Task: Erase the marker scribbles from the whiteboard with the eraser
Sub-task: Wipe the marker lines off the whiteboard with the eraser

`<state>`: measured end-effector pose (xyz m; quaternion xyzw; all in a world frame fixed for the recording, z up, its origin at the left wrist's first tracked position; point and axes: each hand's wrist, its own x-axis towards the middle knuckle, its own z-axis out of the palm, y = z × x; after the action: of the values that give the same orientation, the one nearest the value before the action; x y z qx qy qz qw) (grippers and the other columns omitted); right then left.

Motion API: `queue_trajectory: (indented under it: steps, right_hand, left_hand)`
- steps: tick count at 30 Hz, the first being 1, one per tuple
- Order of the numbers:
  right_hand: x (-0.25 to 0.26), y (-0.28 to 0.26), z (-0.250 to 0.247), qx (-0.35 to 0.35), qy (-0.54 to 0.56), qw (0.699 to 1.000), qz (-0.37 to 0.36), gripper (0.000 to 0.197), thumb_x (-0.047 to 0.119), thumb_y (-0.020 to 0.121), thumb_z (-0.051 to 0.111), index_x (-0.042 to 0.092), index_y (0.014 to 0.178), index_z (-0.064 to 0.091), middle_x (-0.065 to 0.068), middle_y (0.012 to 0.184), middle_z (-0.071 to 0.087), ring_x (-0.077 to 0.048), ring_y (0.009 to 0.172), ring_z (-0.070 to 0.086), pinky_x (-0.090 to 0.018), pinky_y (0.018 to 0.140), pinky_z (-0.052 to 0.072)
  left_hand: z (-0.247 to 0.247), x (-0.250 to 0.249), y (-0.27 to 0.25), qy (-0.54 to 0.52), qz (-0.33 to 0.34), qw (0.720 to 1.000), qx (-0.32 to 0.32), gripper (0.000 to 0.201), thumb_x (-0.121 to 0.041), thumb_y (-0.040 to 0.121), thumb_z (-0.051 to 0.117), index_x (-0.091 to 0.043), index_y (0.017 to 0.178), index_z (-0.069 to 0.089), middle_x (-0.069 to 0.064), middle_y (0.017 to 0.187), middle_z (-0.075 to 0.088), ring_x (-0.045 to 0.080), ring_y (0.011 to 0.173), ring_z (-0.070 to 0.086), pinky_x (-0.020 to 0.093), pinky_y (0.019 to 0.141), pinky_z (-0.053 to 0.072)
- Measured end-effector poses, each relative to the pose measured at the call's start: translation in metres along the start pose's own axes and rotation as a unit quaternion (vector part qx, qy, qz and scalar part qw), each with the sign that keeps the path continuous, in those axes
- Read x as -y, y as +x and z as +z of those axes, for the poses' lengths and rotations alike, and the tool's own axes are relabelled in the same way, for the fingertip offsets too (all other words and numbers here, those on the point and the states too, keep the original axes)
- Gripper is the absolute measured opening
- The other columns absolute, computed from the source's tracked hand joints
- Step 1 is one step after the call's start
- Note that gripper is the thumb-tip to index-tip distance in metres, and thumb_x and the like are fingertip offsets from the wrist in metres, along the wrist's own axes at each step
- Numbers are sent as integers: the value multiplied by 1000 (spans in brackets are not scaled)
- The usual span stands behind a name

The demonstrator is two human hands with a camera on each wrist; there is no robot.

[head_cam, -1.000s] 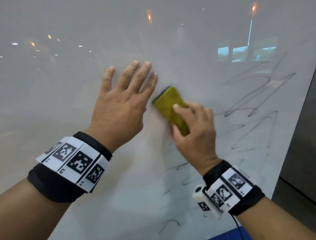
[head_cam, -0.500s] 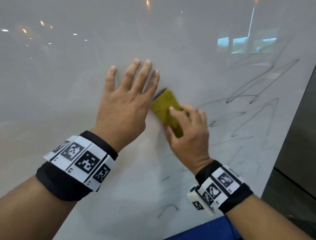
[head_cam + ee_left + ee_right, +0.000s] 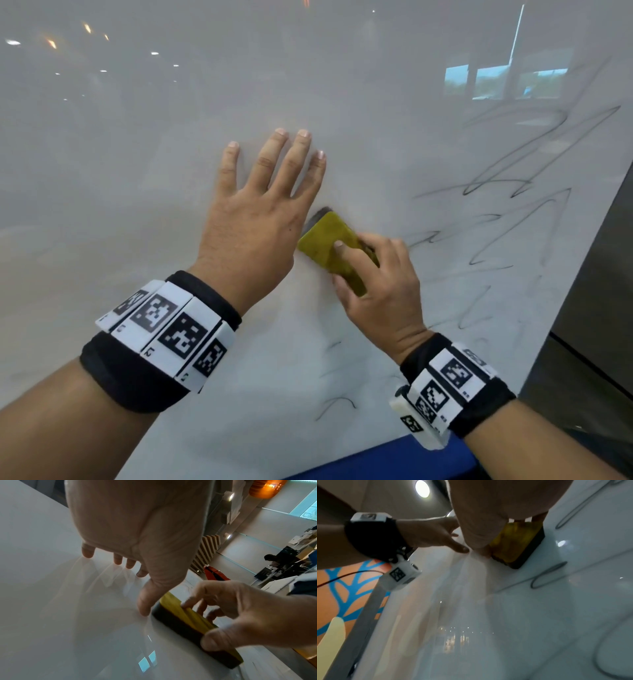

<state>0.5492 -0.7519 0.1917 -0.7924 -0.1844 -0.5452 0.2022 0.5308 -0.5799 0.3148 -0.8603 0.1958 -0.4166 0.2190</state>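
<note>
Head view shows my left hand [image 3: 253, 222] flat on the whiteboard [image 3: 137, 171], fingers straight and spread, holding nothing. Just beside it on the right, my right hand [image 3: 380, 291] has its grip on the eraser [image 3: 325, 240]: the forefinger lies along its yellow back, the thumb presses one long edge, and the other fingers curl over the far edge. The eraser sits tilted on the board near the middle, its upper end close against the heel of my left hand; whether they touch I cannot tell. Its dark felt side faces the board.

Left wrist view shows my left thumb [image 3: 145, 605] tip on the board right next to the eraser's [image 3: 188, 626] dark corner, and my right thumb [image 3: 216, 641] clamped on the dark side of the block.

Right wrist view shows the eraser [image 3: 517, 543] flat against the board [image 3: 505, 615], with a thin looped line [image 3: 546, 574] just below it.

Black marker scribbles [image 3: 507, 222] run in zigzags across the board's right part, from beside my right hand out toward the right edge, and fainter strokes reach up toward the top right corner. A few short marks [image 3: 337, 404] lie below my right hand near the bottom edge. The board's left part looks clean, with ceiling lights mirrored in it. A blue strip [image 3: 383, 462] shows under the bottom edge.
</note>
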Motion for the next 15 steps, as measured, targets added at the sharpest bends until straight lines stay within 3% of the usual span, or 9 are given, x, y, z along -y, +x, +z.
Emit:
queue_trajectory:
  steps: [3,6,8,13,15]
  right_hand:
    - [-15,18,-15,7,-10,999,-30,41,22,76,77,24,114,61,-10,112,62,-30,91,53,-41,70,51]
    - [-33,43,-28,-65,0,997,46,44,21,74,80,21,116,66,-9,113,59,-27,94,52,-37,77,51]
    - [-30,42,-26,-80,2,994,74,43,21,74,79,20,115,67,-9,112,58,-28,94,53,-37,78,51]
    - [-28,25,-25,22,-15,999,-36,44,21,74,78,24,114,60,-9,113,61,-29,92,53,-43,69,51]
    - [-41,39,-35,-1,-26,999,-31,43,18,73,78,23,113,63,-9,114,61,-30,93,54,-43,70,52]
  left_hand:
    - [0,-3,-1,-3,-13,1000,4,79,-14,81,50,-12,155,22,14,163,15,35,149,15,65,113,20]
    - [0,-9,1,-8,-29,1000,5,75,-14,82,44,-11,154,23,15,161,18,36,148,18,66,112,21]
    - [1,-14,3,-7,-35,999,1,76,-14,82,49,-10,153,24,17,160,19,37,148,19,67,111,23]
    - [-3,-23,7,1,-37,999,-21,71,-13,78,57,-4,144,33,20,160,17,37,150,12,70,111,21]
    - [-4,-26,12,-4,-32,999,-27,65,-16,79,63,-3,137,37,21,162,10,36,151,7,69,113,19]
